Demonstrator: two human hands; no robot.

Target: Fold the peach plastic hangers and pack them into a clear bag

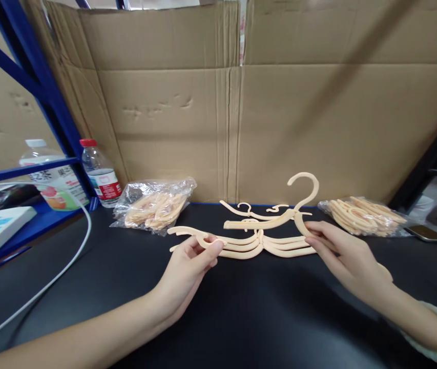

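My right hand [347, 256] is closed around one side of a cream plastic clothes hanger [268, 223], held above the table with its hook up. The hanger's left arm ends in a straight, flat tip, and its right arm runs behind my hand. Between the thumb and fingers of my left hand [193, 264] is a slim cream plastic hanger piece [203, 240], partly covered by the fingers. Just beyond both hands, several cream hangers [241, 248] lie nested together on the black table [249, 318]. Farther back lies another hanger [237, 210], with small hooks near it.
Clear bags of cream hanger parts lie at the back left [154, 207] and back right [368, 215]. A phone [428, 233] is by the right bag. A red-capped bottle [103, 177], a blue rack [45, 102] and a white cable [76, 251] are left. Cardboard [172, 113] walls the back.
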